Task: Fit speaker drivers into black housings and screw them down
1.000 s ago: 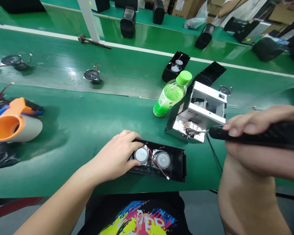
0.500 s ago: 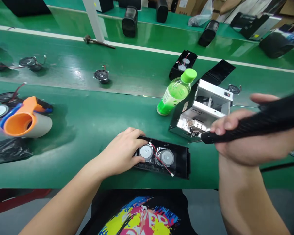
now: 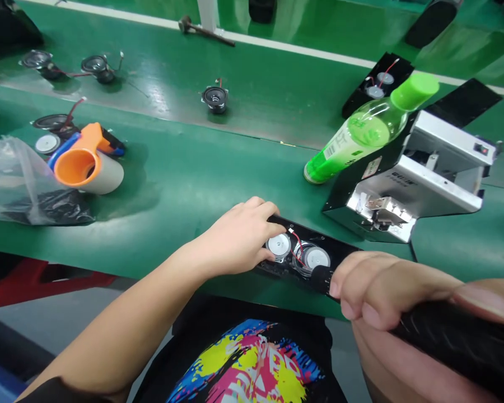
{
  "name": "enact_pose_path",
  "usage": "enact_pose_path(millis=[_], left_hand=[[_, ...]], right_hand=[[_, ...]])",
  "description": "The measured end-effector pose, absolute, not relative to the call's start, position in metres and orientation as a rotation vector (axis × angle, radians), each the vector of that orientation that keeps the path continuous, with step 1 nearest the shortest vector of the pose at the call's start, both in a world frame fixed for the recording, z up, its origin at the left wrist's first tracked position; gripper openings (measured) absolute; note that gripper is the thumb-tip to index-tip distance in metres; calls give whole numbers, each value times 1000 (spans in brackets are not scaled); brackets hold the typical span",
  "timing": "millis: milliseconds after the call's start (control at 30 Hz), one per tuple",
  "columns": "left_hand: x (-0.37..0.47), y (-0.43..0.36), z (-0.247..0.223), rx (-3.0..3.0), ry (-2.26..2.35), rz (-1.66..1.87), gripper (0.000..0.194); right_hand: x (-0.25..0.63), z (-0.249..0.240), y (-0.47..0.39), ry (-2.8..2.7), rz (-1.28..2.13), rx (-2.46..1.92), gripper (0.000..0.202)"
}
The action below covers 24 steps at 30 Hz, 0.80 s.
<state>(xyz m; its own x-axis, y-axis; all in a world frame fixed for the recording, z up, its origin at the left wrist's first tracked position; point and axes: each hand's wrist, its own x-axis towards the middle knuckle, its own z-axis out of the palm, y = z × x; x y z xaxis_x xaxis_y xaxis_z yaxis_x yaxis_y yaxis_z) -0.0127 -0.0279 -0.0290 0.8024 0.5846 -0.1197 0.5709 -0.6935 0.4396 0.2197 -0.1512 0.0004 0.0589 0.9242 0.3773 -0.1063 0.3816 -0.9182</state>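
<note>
A black speaker housing (image 3: 340, 249) lies on the bench in front of me, with two silver-backed round speakers in it and a red wire across them. My left hand (image 3: 247, 238) grips its left end, thumb and fingers around the left speaker (image 3: 279, 244). My right hand (image 3: 386, 285) is wrapped round a black electric screwdriver (image 3: 453, 341). The screwdriver's front end (image 3: 320, 279) is over the near edge of the right speaker (image 3: 317, 258); its tip is hidden from view.
Right of the housing stands a silver-and-black screw feeder (image 3: 424, 173), with a green-capped bottle (image 3: 361, 134) beside it. At left are an orange-and-white tape dispenser (image 3: 88, 168) and a plastic bag (image 3: 21, 179). Loose speakers (image 3: 215, 99) and another housing (image 3: 378, 84) are farther back.
My right hand has brought the screwdriver from the screw feeder down to the right speaker in the housing. My left hand keeps its grip. The camera view has shifted.
</note>
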Motion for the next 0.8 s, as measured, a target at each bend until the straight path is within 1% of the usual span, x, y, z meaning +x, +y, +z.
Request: enact_pose_path(millis=[67, 100, 167, 200, 267, 500, 600, 800], left_hand=[[-13, -28, -29, 2540, 862, 42, 37], [-13, -27, -30, 2549, 862, 41, 38], [-13, -27, -30, 2559, 859, 37, 39], [-13, -27, -30, 2563, 857, 35, 39], [-13, -28, -31, 2568, 852, 36, 38], [-14, -28, -31, 2570, 846, 54, 37], [-14, -28, -31, 2567, 852, 50, 38], [-15, -32, -34, 2579, 851, 114, 36]], right_hand=[[214, 0, -150, -1261, 962, -835, 35], [212, 0, -149, -1260, 966, -825, 34], [210, -1, -147, -1233, 994, -832, 19], [209, -1, -145, -1215, 1007, -839, 20], [207, -1, -142, -1189, 1008, -853, 29], [202, -7, -138, -1182, 957, -947, 26], [199, -6, -137, -1205, 985, -904, 26], [195, -2, -136, -1507, 1047, -774, 31]])
